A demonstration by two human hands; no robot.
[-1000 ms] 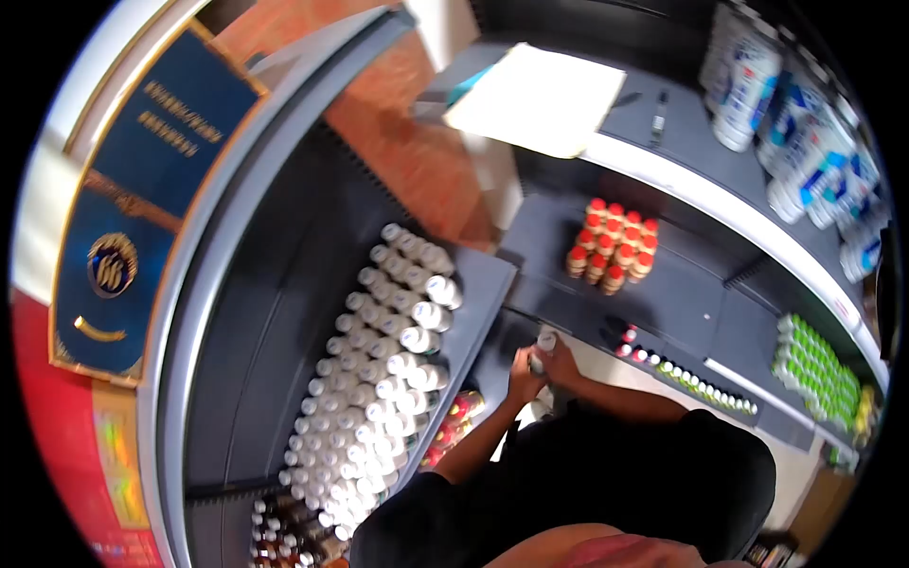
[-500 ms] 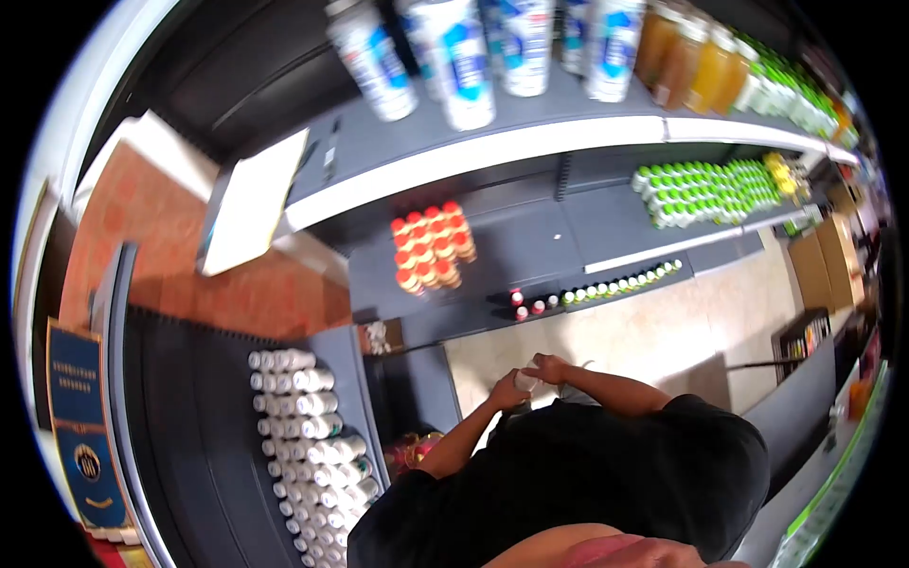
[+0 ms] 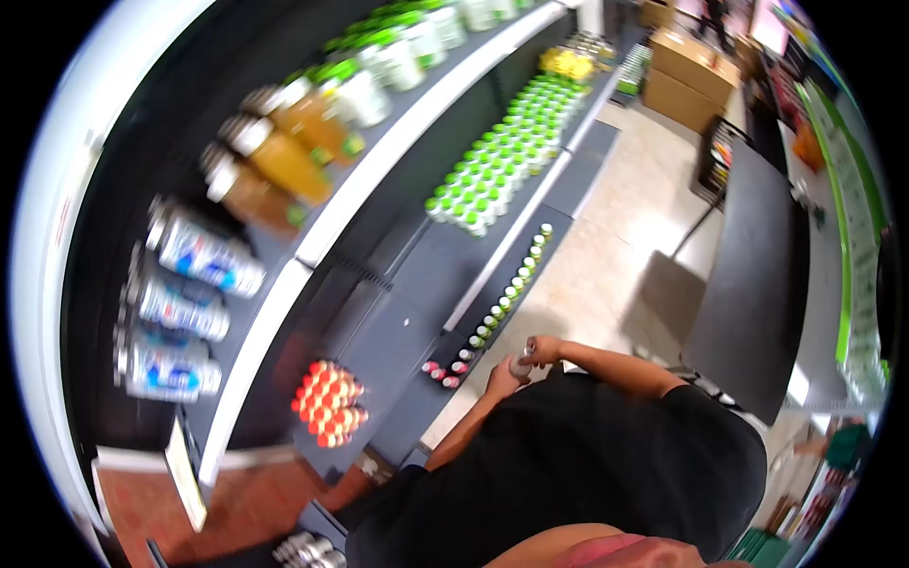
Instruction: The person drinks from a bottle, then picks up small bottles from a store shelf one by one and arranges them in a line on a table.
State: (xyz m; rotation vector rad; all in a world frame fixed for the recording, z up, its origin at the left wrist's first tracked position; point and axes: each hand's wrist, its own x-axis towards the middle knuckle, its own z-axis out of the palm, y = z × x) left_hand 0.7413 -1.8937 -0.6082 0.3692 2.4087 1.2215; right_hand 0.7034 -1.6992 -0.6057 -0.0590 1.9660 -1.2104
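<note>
In front of my body, my left hand (image 3: 504, 379) is wrapped round a small pale container (image 3: 520, 364). The fingers of my right hand (image 3: 543, 350) are closed at the top of the same container, close against my left hand. Just beyond them, a row of small green bottles with white caps (image 3: 505, 303) runs along the low shelf edge. A few red or pink-capped bottles (image 3: 451, 381) stand at its near end. Red-capped bottles (image 3: 327, 402) are grouped on the shelf to the left.
Green-capped bottles (image 3: 492, 180) fill part of the middle shelf. White-and-blue bottles (image 3: 180, 308) and amber bottles (image 3: 279, 156) stand on the upper shelf. A dark panel (image 3: 748, 275) is at the right, with cardboard boxes (image 3: 689, 78) behind. A person (image 3: 715, 21) appears far off.
The view has swung right, from the white-capped bottles toward the green-capped ones and the aisle. Both hands remain together at the pale container.
</note>
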